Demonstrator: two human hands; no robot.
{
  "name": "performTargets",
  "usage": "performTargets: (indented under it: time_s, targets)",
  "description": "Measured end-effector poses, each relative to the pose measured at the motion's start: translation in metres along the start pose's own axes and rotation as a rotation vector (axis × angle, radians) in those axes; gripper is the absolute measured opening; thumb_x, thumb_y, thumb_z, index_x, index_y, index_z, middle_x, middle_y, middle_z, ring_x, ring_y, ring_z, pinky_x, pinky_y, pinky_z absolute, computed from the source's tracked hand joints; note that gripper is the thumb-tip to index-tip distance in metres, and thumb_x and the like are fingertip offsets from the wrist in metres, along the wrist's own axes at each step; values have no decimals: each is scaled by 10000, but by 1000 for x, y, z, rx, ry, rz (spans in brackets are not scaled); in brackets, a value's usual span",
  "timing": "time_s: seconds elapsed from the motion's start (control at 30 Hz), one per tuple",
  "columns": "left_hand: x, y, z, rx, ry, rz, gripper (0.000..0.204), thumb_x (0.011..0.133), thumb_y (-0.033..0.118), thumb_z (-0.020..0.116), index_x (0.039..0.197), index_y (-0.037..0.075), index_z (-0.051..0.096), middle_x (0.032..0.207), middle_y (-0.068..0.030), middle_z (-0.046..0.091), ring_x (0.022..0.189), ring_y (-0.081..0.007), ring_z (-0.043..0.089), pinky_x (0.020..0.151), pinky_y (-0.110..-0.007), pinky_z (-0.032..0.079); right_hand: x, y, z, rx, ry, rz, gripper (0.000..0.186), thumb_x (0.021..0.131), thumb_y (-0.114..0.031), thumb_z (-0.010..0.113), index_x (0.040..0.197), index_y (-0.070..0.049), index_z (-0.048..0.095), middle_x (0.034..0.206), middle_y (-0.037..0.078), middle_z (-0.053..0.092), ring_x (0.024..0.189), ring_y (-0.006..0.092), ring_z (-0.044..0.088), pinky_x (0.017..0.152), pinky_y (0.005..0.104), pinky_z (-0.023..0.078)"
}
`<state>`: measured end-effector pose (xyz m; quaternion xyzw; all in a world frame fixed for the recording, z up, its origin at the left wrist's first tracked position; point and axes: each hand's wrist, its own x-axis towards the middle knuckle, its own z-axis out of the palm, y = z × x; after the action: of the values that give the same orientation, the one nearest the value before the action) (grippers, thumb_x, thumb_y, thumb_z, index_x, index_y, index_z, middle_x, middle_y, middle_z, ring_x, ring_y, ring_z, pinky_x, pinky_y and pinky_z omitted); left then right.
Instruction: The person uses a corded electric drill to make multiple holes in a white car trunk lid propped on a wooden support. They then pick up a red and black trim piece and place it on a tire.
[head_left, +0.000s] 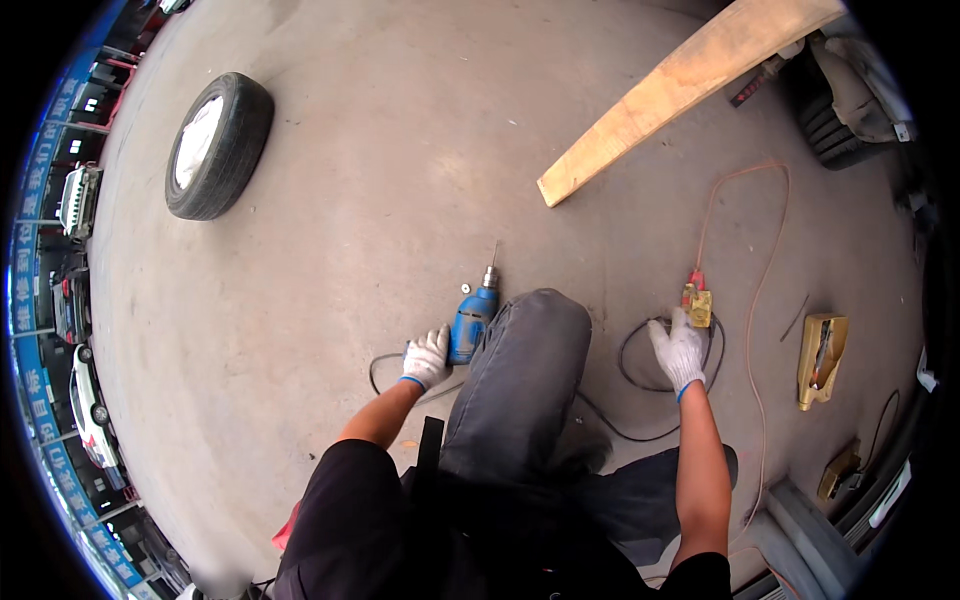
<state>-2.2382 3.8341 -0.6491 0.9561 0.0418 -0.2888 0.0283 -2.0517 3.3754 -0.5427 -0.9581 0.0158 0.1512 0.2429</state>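
Note:
My left hand (428, 357), in a white glove, is closed round the handle end of a blue power drill (471, 326). The drill lies on the floor beside my bent knee, its chuck and thin bit (496, 256) pointing away from me. Next to the chuck is a small round metal piece (466, 288). My right hand (679, 350), also gloved, is at a yellow socket block (698, 304) with a red end, its fingertips against the near side and its thumb spread to the left. A black cord (622, 362) loops beside this hand.
A tyre (240, 150) stands at the far left. A wooden plank (680, 95) slants in from the upper right, near a stacked tyre (835, 130). An orange cable (752, 330) runs along the right, past a cut yellow container (821, 360) and a thin rod (795, 317).

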Motion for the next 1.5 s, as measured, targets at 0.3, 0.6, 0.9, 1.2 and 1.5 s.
performTargets:
  time_s: [0.3, 0.6, 0.9, 1.2, 1.5]
  targets:
    - [39, 57, -59, -487, 155, -326, 1092, 699, 522, 766, 1529, -5, 292, 1404, -265, 511, 1259, -420, 554, 1066, -489, 454, 5, 0, 7, -27, -28, -57, 456, 899, -354, 682, 1201, -23, 600, 1165, 237, 656, 1088, 418, 633, 925, 479, 503]
    - [74, 83, -76, -589, 17, -565, 927, 690, 488, 749, 1421, 7, 440, 1242, -263, 616, 1138, -404, 640, 956, -468, 529, 6, -4, -5, -18, -41, -75, 459, 895, -354, 686, 1200, -30, 573, 1163, 226, 645, 1071, 415, 632, 919, 485, 503]
    - [-32, 59, -312, -1081, 377, -417, 852, 713, 447, 781, 1388, 9, 501, 1121, -186, 688, 1015, -292, 693, 908, -414, 554, -6, -61, -45, 363, 75, -11, 408, 916, -291, 682, 1211, -18, 613, 1149, 248, 687, 1026, 394, 682, 890, 457, 540]
    - [-198, 160, -609, -2093, 212, 221, 663, 850, 442, 720, 1326, 39, 495, 1139, -153, 631, 1000, -294, 659, 883, -470, 566, -170, -307, -245, 619, 76, -683, 903, 777, -357, 807, 1498, -50, 357, 1439, 222, 499, 1298, 403, 524, 1099, 494, 425]
    - [-370, 334, -729, -2319, -355, 153, 600, 939, 496, 654, 1321, 58, 505, 1136, -138, 637, 1032, -295, 650, 940, -467, 546, -331, -299, -559, 437, 137, -161, 778, 774, -336, 806, 1402, -44, 453, 1173, 219, 675, 1014, 398, 698, 866, 483, 574]
